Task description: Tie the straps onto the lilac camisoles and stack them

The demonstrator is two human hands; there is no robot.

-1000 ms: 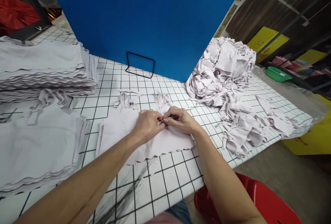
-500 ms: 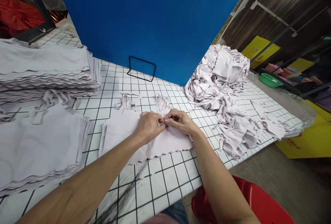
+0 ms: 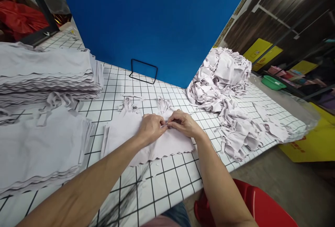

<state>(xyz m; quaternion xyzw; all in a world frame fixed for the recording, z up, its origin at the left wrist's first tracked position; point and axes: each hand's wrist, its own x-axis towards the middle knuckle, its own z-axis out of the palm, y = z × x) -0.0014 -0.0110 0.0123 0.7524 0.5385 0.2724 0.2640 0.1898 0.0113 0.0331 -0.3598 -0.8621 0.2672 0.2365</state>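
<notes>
A pale fabric piece (image 3: 172, 144) with a wavy lower edge and looped straps (image 3: 163, 104) at its top lies flat in front of me, over other layers. My left hand (image 3: 151, 127) is closed in a pinch on its upper middle. Close beside it, my right hand (image 3: 184, 124) pinches the same spot, with thumb and fingertips nearly meeting the left ones. A small bit of pale material shows between the fingertips; its exact form is too small to make out.
Stacks of similar fabric pieces (image 3: 39, 146) stand on the left of the grid-patterned table (image 3: 178, 174). Crumpled fabric scraps (image 3: 230, 70) are heaped at the right. A black wire frame (image 3: 143, 70) stands against a blue panel (image 3: 157, 21). A red stool (image 3: 261, 202) is below the table's edge.
Both hands stay at the same place on the fabric, and the fingertips have shifted only slightly. The camera view has moved a little.
</notes>
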